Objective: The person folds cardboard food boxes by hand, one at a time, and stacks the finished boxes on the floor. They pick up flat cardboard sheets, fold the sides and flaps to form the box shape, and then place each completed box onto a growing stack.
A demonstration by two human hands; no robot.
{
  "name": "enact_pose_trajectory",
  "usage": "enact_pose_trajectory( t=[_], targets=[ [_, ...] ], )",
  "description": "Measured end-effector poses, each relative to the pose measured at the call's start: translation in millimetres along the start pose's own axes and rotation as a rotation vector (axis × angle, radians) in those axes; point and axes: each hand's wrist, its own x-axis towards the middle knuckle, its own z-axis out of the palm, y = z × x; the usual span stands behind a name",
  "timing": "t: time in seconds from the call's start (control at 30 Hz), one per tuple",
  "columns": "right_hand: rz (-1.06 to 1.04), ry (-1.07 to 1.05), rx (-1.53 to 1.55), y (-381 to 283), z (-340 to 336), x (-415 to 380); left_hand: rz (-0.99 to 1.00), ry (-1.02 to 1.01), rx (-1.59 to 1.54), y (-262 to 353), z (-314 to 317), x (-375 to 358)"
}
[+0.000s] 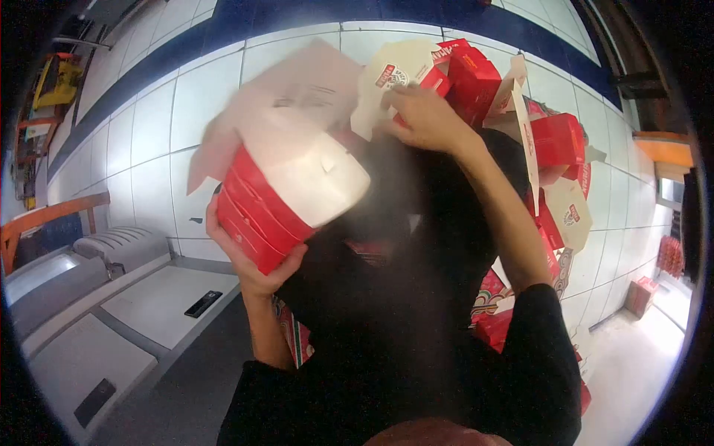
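Observation:
My left hand (256, 256) grips a nested stack of red paper food boxes (260, 204) from below, its thumb and fingers spread around the sides. The white inside of the top box (316, 175) faces up toward me, and its pale flaps (290, 89) are smeared by motion. Farther right, my right hand (431, 123) has its fingers bent over the cream flap of another food box (379, 70), which carries a printed round logo. That box's red side shows partly behind the fingers.
Several more red food boxes (558, 141) lie in a pile on the white tiled floor (149, 134) at my right. A dark blue tile band (297, 18) crosses the far side. A grey appliance with white lids (160, 305) stands at left, near an orange wooden frame (56, 212).

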Motion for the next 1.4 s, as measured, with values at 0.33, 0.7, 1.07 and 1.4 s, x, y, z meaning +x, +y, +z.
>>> enact_pose_trajectory(
  t=[0.33,0.7,1.07,1.4],
  targets=[
    [0.205,0.334,-0.560,-6,74,14,-0.084,0.132,-0.087,-3,-9,-4],
    [-0.044,0.665,0.369,-8,-19,44,-0.046,0.158,-0.024,-14,-56,-7],
    [0.419,0.961,-0.210,98,-8,24,-0.346,0.004,0.065,3,-92,-25],
    [0.462,-0.162,-0.390,33,124,37,-0.553,0.035,-0.046,6,-72,-18]
  ],
)
